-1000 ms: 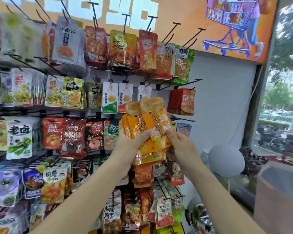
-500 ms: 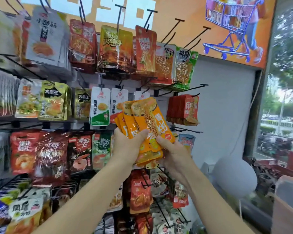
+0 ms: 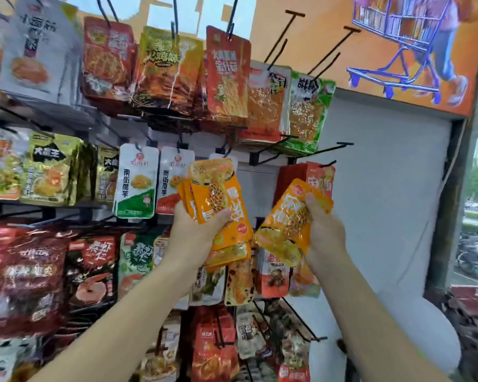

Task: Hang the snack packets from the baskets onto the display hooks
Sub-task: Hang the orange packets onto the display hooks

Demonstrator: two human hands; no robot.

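My left hand (image 3: 196, 232) grips a fanned stack of orange snack packets (image 3: 218, 199) in front of the display wall. My right hand (image 3: 324, 232) holds a single orange packet (image 3: 284, 230), tilted, a little to the right of the stack. Just behind and above that packet hangs a row of red packets (image 3: 312, 177) on a hook. A bare black hook (image 3: 340, 144) juts out above the red row. No basket is in view.
The wall is dense with hanging snack packets: white and green ones (image 3: 135, 180) at centre left, dark red ones (image 3: 28, 274) lower left. Two bare T-ended hooks (image 3: 295, 15) stick out at top right. An orange shopping-cart poster (image 3: 398, 40) fills the upper right.
My right hand has pulled one orange packet off the stack and moved it right. The view has shifted closer to the wall and slightly left.
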